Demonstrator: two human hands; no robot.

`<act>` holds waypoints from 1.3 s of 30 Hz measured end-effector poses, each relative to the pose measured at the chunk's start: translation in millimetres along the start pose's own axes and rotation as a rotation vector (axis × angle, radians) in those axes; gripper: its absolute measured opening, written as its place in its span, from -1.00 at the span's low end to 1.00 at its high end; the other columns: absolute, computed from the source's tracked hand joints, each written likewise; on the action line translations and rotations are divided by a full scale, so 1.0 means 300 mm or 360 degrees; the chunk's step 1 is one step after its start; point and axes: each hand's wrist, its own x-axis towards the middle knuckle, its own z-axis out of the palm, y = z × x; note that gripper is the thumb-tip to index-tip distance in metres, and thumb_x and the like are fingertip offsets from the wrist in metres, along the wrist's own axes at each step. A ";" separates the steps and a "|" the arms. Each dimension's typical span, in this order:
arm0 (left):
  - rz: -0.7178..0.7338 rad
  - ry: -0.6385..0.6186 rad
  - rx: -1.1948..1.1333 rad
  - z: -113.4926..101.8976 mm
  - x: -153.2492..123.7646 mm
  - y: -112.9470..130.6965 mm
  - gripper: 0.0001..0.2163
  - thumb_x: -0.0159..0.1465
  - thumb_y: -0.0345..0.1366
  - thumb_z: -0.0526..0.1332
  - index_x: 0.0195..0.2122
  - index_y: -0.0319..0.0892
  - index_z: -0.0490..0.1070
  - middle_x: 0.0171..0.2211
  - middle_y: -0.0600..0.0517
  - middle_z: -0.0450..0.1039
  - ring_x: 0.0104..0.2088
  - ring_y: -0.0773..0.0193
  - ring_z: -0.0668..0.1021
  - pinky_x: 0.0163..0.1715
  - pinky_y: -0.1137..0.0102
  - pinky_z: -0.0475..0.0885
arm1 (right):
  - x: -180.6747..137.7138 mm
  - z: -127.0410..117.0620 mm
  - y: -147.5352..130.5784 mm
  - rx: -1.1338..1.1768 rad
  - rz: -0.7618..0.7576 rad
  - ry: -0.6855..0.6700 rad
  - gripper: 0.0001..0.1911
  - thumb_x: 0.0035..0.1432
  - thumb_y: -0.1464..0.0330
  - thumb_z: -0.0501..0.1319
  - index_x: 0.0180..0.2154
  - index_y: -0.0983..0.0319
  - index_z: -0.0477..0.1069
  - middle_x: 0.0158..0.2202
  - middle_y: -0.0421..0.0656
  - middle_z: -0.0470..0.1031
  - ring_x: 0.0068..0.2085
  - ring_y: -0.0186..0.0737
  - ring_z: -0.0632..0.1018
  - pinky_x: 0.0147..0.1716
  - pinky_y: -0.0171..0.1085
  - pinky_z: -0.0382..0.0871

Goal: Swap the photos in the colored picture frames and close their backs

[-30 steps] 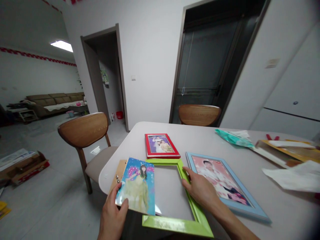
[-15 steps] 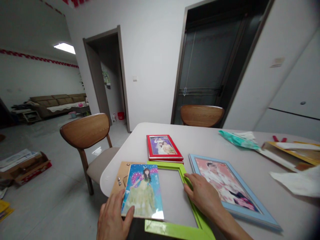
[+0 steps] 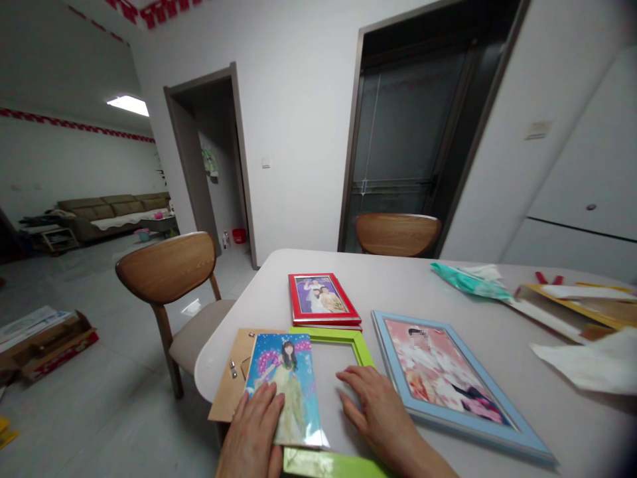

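At nine o'clock lies one brown backing board point(image 3: 229, 385); the left hand point(image 3: 253, 428), fingers together, rests flat on one glossy portrait print point(image 3: 295, 382), long axis twelve-to-six, head toward twelve, overlapping one green picture frame point(image 3: 331, 463). The right hand point(image 3: 375, 411), fingers loosely spread, covers its right rail; at three, one rectangular blue picture frame point(image 3: 472, 426).

Glossy photo print point(image 3: 297, 382) and shiny picture frames on a smooth, pale tabletop point(image 3: 398, 285).
At lower centre, the lime-green frame point(image 3: 328, 463) reflects light like lacquer, beside a matt brown backing board point(image 3: 226, 398) with a bright metal clip point(image 3: 233, 369); the red frame point(image 3: 326, 318) gleams, the light-blue frame point(image 3: 490, 376) has a softer sheen. At left, the chair back point(image 3: 166, 269) is grained, varnished wood, the floor point(image 3: 129, 411) polished and reflective.
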 end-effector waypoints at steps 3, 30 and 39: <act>0.0108 0.0059 0.0103 -0.002 0.006 -0.013 -0.54 -0.04 -0.46 0.05 -0.04 -0.23 0.23 -0.03 -0.11 0.32 -0.06 0.10 0.40 -0.20 0.22 0.43 | 0.002 -0.003 -0.007 0.0015 -0.0001 -0.0008 -0.68 0.01 0.37 0.03 -0.18 0.26 0.39 -0.17 -0.01 0.40 -0.14 -0.10 0.36 -0.14 -0.15 0.16; -0.1358 0.0655 -0.2710 -0.089 0.166 0.150 -0.65 0.13 -0.17 0.05 -0.09 -0.24 0.23 -0.23 -0.08 0.47 -0.21 0.18 0.50 -0.21 0.31 0.39 | 0.041 0.015 -0.087 0.2363 0.0794 0.0064 -0.58 0.03 0.17 -0.03 -0.12 0.29 0.21 -0.20 -0.02 0.44 -0.25 -0.18 0.48 -0.34 -0.22 0.37; -0.0988 0.0248 -0.1908 -0.021 0.105 0.118 -0.64 0.05 -0.36 0.09 -0.09 -0.27 0.23 -0.07 -0.18 0.34 -0.04 0.14 0.38 -0.04 0.23 0.27 | 0.057 -0.099 0.046 0.1978 0.0862 -0.0011 -0.62 -0.03 0.37 -0.03 -0.11 0.28 0.22 -0.26 -0.06 0.49 -0.30 -0.14 0.51 -0.41 -0.23 0.39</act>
